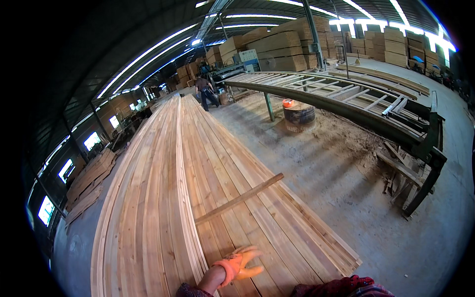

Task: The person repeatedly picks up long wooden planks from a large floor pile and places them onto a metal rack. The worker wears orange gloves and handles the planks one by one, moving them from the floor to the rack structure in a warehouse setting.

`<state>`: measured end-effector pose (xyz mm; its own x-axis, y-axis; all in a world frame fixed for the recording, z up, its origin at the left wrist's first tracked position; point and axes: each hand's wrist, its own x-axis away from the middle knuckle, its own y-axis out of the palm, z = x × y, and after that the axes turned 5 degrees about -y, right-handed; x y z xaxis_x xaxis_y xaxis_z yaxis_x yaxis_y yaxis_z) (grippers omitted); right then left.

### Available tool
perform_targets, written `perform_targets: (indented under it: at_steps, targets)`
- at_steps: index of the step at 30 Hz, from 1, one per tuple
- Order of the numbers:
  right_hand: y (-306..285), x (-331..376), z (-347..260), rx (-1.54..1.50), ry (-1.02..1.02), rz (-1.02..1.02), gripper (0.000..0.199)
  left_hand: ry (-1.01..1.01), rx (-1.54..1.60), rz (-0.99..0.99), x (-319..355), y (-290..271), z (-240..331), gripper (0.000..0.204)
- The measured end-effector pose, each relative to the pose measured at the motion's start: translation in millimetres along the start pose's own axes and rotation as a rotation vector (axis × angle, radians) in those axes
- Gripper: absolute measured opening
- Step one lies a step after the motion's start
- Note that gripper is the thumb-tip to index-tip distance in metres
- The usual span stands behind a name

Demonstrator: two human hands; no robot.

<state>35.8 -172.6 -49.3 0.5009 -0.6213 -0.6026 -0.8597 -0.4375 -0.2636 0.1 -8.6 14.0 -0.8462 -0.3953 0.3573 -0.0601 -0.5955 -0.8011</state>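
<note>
My left hand [241, 265], in an orange glove, reaches in from the lower edge over the nearer end of a long stack of wooden boards [237, 198]. Its fingers are spread and point to the right, with nothing seen in them. Whether the palm presses on the wood I cannot tell. A narrow wooden strip [242, 197] lies crosswise on the boards beyond this hand. Of my right arm, only the dark red patterned sleeve [336, 288] shows at the bottom; the hand itself is out of sight.
Left of a raised lengthwise edge lies another board stack [143, 198]. A long roller conveyor [341, 96] runs along the right, with a dark drum [300, 119] beneath and scrap wood [403, 171] by its leg. Another person [205, 93] stands at the stack's far end.
</note>
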Motion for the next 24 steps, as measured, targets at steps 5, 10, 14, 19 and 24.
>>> perform_targets:
  at_steps: [5,10,14,19,24]
  targets:
    - [-2.3,-0.8,-6.8,0.011,0.030,-0.005,0.042,-0.058,-0.032,-0.028,-1.0,2.2,-1.0,0.070]
    - [-0.7,-1.7,0.1,-0.001,-0.069,0.016,0.042,-0.037,-0.037,-0.027,0.2,-3.7,5.9,0.069]
    - [-1.1,-1.5,0.3,-0.012,-0.070,0.019,0.042,-0.003,-0.019,0.003,0.0,-0.8,1.8,0.068]
    - [-4.1,-2.0,-0.3,0.010,-0.060,0.005,0.041,0.010,-0.012,-0.004,-0.2,-5.8,5.9,0.070]
    - [-0.9,-2.0,-3.7,-0.037,-0.011,-0.034,0.040,-0.062,-0.052,-0.002,7.0,2.5,1.1,0.075]
